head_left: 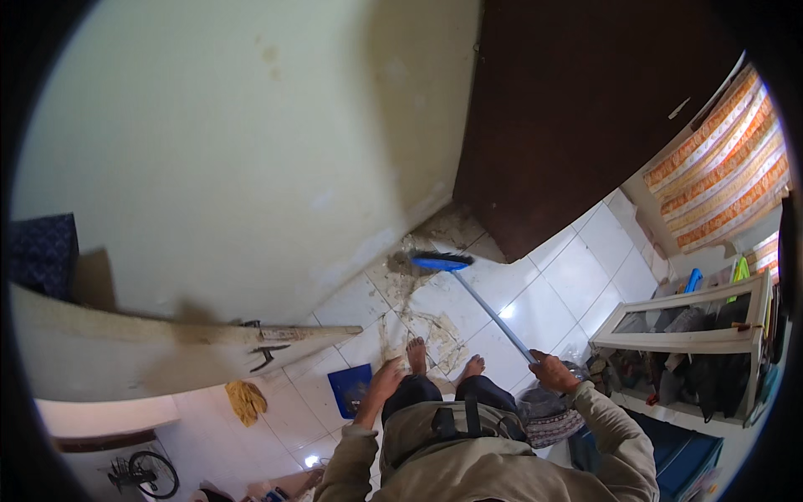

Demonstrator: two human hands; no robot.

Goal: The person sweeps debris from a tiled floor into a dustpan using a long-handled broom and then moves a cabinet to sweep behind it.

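My right hand (554,371) is closed around the upper end of a blue-grey broom handle (492,316). At the far end of the handle, the blue broom head (442,262) with dark bristles rests on the tiled floor, beside brown dirt (408,272) along the foot of the wall. My left hand (382,386) holds nothing, its fingers stretched out by my left knee. Just left of that hand, a blue dustpan (345,391) with some grey debris in it lies on the floor, partly behind my forearm. Pale, peeling residue (437,337) covers the tiles near my bare feet.
A dark brown door panel (577,117) stands ahead on the right; a pale door (192,347) with a handle is at left. A yellow cloth (246,402) lies on the floor. At right are a glass-fronted cabinet (682,339) and a bundle (548,410). An orange striped curtain (719,167) hangs beyond.
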